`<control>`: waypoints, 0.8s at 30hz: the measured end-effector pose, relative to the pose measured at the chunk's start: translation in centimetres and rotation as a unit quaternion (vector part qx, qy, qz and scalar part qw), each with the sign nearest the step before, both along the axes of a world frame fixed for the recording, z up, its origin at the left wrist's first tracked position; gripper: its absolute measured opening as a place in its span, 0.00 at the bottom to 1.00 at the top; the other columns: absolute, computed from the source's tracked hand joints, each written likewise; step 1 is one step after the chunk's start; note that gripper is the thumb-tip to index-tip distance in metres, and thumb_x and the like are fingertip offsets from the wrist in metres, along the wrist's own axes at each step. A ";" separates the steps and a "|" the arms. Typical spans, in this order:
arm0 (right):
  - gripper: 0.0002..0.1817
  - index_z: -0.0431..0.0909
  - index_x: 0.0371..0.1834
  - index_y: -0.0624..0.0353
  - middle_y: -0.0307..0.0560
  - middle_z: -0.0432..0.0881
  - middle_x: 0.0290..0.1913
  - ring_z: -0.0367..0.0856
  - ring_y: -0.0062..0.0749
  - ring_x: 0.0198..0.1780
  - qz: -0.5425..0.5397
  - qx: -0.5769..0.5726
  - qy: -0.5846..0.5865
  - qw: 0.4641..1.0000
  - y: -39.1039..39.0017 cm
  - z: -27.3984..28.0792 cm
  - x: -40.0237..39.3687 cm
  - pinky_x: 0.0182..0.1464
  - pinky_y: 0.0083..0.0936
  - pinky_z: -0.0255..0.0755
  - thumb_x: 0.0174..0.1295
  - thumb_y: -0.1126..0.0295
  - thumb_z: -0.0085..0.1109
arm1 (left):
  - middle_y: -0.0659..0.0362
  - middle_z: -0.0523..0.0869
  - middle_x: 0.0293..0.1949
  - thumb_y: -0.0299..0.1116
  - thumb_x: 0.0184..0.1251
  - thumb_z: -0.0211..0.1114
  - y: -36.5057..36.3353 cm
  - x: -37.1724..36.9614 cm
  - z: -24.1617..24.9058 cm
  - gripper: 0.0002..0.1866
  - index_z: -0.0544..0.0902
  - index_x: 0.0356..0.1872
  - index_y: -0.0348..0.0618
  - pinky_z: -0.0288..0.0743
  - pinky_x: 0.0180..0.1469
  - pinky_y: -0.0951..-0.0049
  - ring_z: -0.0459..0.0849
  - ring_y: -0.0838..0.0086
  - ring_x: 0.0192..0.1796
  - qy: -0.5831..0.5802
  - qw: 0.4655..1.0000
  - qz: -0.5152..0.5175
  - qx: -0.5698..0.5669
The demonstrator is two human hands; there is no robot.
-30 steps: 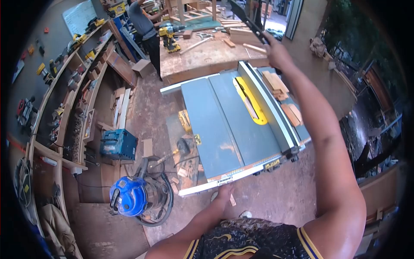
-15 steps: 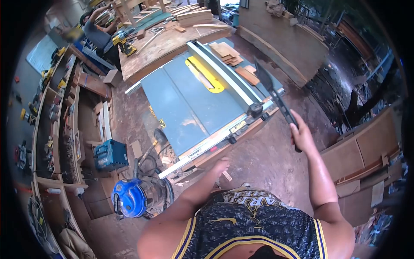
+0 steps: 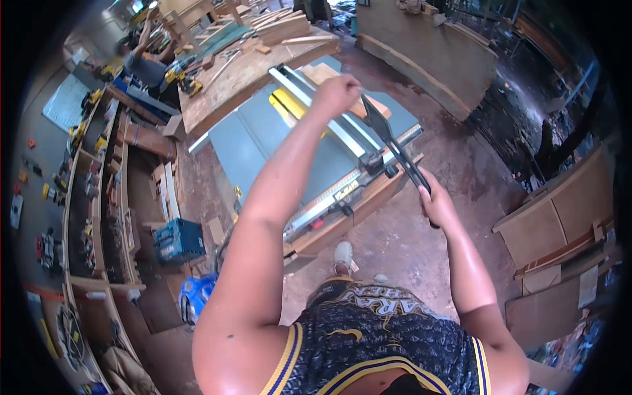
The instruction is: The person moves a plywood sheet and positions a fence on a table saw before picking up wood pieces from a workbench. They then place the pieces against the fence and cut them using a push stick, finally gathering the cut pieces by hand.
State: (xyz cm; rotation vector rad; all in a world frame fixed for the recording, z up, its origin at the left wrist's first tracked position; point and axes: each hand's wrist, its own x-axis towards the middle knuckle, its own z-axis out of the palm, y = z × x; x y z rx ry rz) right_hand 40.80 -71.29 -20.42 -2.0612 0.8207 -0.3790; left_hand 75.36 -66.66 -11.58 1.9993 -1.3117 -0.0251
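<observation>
My right hand (image 3: 437,201) is closed round the handle of a long black push stick (image 3: 395,146). Its broad, flat end points away from me, close to my left hand (image 3: 338,95). That left arm stretches across the table saw (image 3: 253,141), and the hand is over thin wood pieces (image 3: 320,72) beyond the rip fence (image 3: 352,135). Its fingers are curled; whether they grip anything is hidden. Part of the yellow throat plate (image 3: 284,105) shows beside my forearm, which covers the rest of it.
Behind the saw, a wooden workbench (image 3: 227,82) carries lumber and yellow cordless drills. Another person (image 3: 148,69) stands at the far left. Shelves of tools line the left side, near a teal case (image 3: 178,240) and a blue vacuum (image 3: 194,296). Panels (image 3: 559,210) lean at right.
My left hand has gone from low beside the saw's front edge to the wood pieces past the fence. The push stick and right hand have shifted left and slightly down.
</observation>
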 end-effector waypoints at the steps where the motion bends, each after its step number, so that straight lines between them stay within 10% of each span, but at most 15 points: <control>1: 0.25 0.65 0.71 0.44 0.51 0.80 0.30 0.80 0.35 0.28 -0.008 -0.023 0.001 1.000 -0.1 -0.2 0.1 0.40 0.35 0.74 0.70 0.68 0.52 | 0.51 0.88 0.41 0.43 0.60 0.64 -1.6 3.3 -0.3 0.16 0.86 0.44 0.44 0.78 0.51 0.63 0.86 0.58 0.47 -0.039 0.996 0.060 0.053; 9: 0.27 0.65 0.71 0.42 0.56 0.82 0.33 0.83 0.42 0.31 -0.121 0.139 0.077 0.980 3.9 1.9 -0.3 0.40 0.35 0.76 0.68 0.68 0.53 | 0.48 0.82 0.57 0.51 0.58 0.68 -6.9 18.5 -5.4 0.30 0.80 0.58 0.42 0.74 0.61 0.62 0.80 0.56 0.59 -0.177 0.929 0.046 0.323; 15: 0.25 0.70 0.68 0.40 0.59 0.84 0.44 0.82 0.60 0.44 0.016 0.026 0.133 0.991 7.1 3.7 1.1 0.46 0.44 0.76 0.66 0.67 0.56 | 0.47 0.85 0.51 0.53 0.60 0.65 -8.1 22.2 -3.4 0.28 0.82 0.51 0.39 0.76 0.57 0.58 0.83 0.56 0.54 -0.208 0.934 -0.018 0.290; 24: 0.30 0.65 0.70 0.38 0.59 0.83 0.43 0.84 0.56 0.38 0.088 -0.153 0.159 0.971 10.4 3.4 4.9 0.40 0.47 0.78 0.63 0.70 0.54 | 0.44 0.86 0.49 0.47 0.62 0.62 -8.7 20.4 -5.7 0.23 0.86 0.44 0.34 0.75 0.56 0.58 0.84 0.55 0.53 -0.189 0.871 -0.031 0.453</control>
